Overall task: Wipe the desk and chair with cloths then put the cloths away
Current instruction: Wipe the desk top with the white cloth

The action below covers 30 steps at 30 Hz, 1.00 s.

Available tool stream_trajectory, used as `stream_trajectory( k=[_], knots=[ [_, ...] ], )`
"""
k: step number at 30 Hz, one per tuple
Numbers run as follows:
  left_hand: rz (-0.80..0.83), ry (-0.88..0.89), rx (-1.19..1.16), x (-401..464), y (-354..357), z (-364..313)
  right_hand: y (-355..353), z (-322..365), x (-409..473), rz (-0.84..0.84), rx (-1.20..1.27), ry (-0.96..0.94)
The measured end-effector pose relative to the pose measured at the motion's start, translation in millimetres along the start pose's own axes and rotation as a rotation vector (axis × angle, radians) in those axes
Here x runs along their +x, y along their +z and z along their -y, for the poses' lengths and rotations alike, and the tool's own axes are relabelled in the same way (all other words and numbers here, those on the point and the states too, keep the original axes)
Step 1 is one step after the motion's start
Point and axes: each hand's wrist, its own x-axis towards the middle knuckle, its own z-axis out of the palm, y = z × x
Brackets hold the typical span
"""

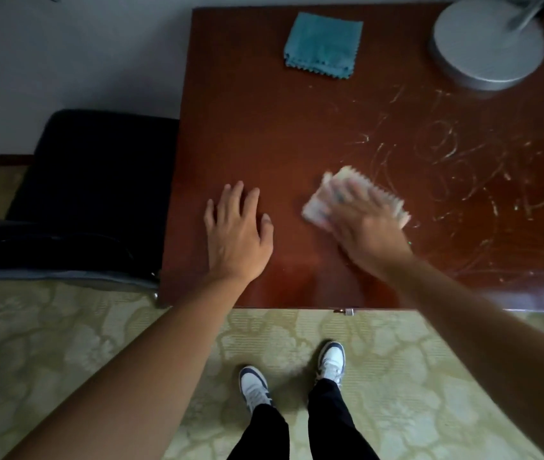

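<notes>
Head view, looking down over the near edge of the desk [264, 111]. My left hand [235, 234] lay flat on the reddish-brown wood near the front left corner, fingers straight and slightly spread, holding nothing. My right hand [363, 220] pressed down on a pale cloth [317, 207] just to the right of the left hand, the two hands apart; the fingers appeared to lie extended over the cloth rather than curled round it, though blur made the hand and cloth soft, so this reading is tentative. The cloth's zigzag edge showed beyond my fingertips and along its right side. To the right of the pale cloth, pale scratch-like streaks [463, 154] covered the desk surface. A folded teal cloth [323, 44] rested flat near the far edge of the desk, well apart from both hands, touched by neither. A round grey lamp base [490, 44] stood at the far right corner, with a grey stem rising out of view. A dark chair [91, 180] stood just beside the desk's left side, against the white wall. Below the desk edge, my two feet in white-and-dark shoes [254, 386] and black trousers stood on a pale green patterned carpet [64, 360].
</notes>
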Motion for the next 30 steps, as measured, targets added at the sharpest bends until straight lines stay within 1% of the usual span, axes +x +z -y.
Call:
stream_trajectory(
  k=[2, 3, 4, 6, 8, 10, 11, 12, 15, 17, 18, 19, 22, 23, 25, 26, 27, 29, 30],
  knots=[
    [-0.009, -0.070, 0.013, 9.7, 6.4, -14.9, -10.4, -33.2, 21.1, -0.042, 0.045, 0.152],
    [-0.015, -0.091, 0.020, 13.0, 9.2, -19.1, -9.6, -31.8, 24.2, -0.059, 0.048, 0.183],
    [-0.023, -0.109, 0.022, 16.3, 11.5, -22.4, -4.4, -24.5, 21.2, -0.069, 0.032, 0.165],
    [-0.040, -0.133, 0.009, 20.8, 14.2, -26.6, 7.5, 2.0, -5.7, -0.055, 0.009, 0.007],
    [-0.057, -0.143, 0.003, 21.4, 14.0, -27.4, 14.7, 19.5, -44.7, -0.008, 0.056, -0.170],
    [-0.062, -0.147, 0.005, 20.2, 13.2, -26.4, 6.8, 5.3, -56.6, 0.065, 0.103, -0.267],
    [-0.063, -0.152, -0.002, 21.5, 13.9, -27.0, -1.0, -15.4, -46.0, 0.081, 0.101, -0.269],
    [-0.065, -0.158, -0.009, 22.1, 13.8, -26.9, -8.3, -36.7, -28.9, 0.074, 0.093, -0.217],
    [-0.086, -0.166, -0.020, 22.7, 15.3, -26.8, -26.6, -92.3, 50.5, -0.024, 0.087, 0.056],
    [-0.097, -0.169, -0.018, 22.5, 14.6, -27.0, -24.1, -88.2, 86.3, -0.019, 0.079, 0.104],
    [-0.099, -0.168, -0.019, 22.8, 14.0, -27.9, -17.4, -73.0, 87.6, 0.010, 0.060, 0.073],
    [-0.099, -0.169, -0.019, 23.0, 13.2, -29.2, -9.2, -54.0, 75.8, 0.035, 0.049, -0.011],
    [-0.087, -0.163, -0.018, 23.0, 11.0, -30.3, 1.9, 1.9, -6.2, 0.116, 0.136, -0.349],
    [-0.083, -0.164, -0.021, 22.7, 11.2, -30.5, -0.5, 5.0, -25.7, 0.139, 0.175, -0.428],
    [-0.079, -0.174, -0.032, 22.4, 11.7, -29.6, -8.9, -19.7, -19.8, 0.168, 0.176, -0.548],
    [-0.079, -0.177, -0.037, 23.2, 11.6, -29.0, -13.7, -39.5, -0.4, 0.174, 0.149, -0.528],
    [-0.078, -0.179, -0.041, 22.8, 12.0, -28.5, -19.1, -59.7, 25.0, 0.163, 0.119, -0.442],
    [-0.089, -0.179, -0.042, 22.3, 12.9, -27.5, -33.2, -94.8, 86.7, 0.075, 0.091, -0.212],
    [-0.098, -0.173, -0.045, 22.0, 13.3, -28.0, -37.1, -106.6, 114.5, 0.041, 0.079, -0.141]
  ],
)
